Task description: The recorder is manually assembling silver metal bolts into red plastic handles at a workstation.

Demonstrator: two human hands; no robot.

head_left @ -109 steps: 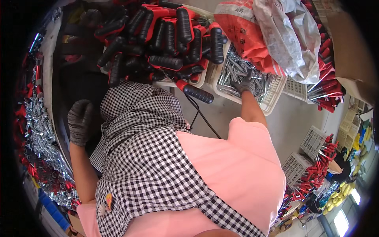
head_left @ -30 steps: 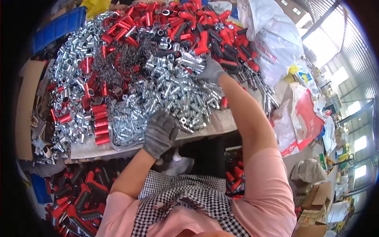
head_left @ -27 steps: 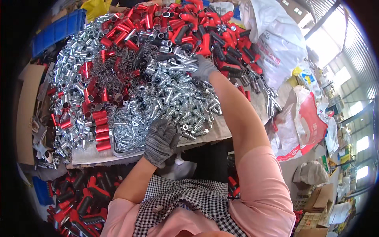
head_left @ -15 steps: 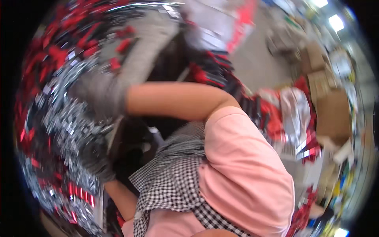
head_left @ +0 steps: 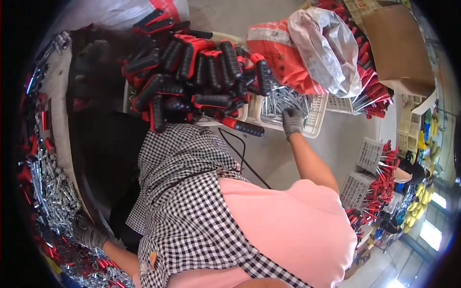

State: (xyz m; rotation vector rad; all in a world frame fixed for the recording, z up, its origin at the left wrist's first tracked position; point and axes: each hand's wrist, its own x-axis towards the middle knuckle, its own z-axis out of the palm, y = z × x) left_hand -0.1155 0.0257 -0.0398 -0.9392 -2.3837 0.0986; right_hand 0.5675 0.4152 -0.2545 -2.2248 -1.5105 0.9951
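My right hand (head_left: 292, 124), in a grey glove, reaches over the near rim of a white plastic basket (head_left: 314, 126). Its fingers look partly spread and touch the thin metal rods (head_left: 283, 102) inside. My left hand (head_left: 90, 235), gloved too, lies at the table edge against a heap of small silver metal parts (head_left: 55, 187). Its fingertips are dark and partly hidden among the parts, so I cannot make out a grip. In front of my apron, black-and-red handled tools (head_left: 206, 72) lie piled over another white basket (head_left: 242, 113).
A red-and-white woven sack (head_left: 307, 53) leans over the rod basket. Beyond stand a cardboard box (head_left: 398, 48) and grey crates (head_left: 357, 189) with red-handled tools. Red pieces (head_left: 103, 263) lie among the metal parts on the left. A black cable (head_left: 244, 156) hangs near my apron.
My body has turned to the right. My right hand has left the metal heap and reached the rod basket; my left hand stays by the heap.
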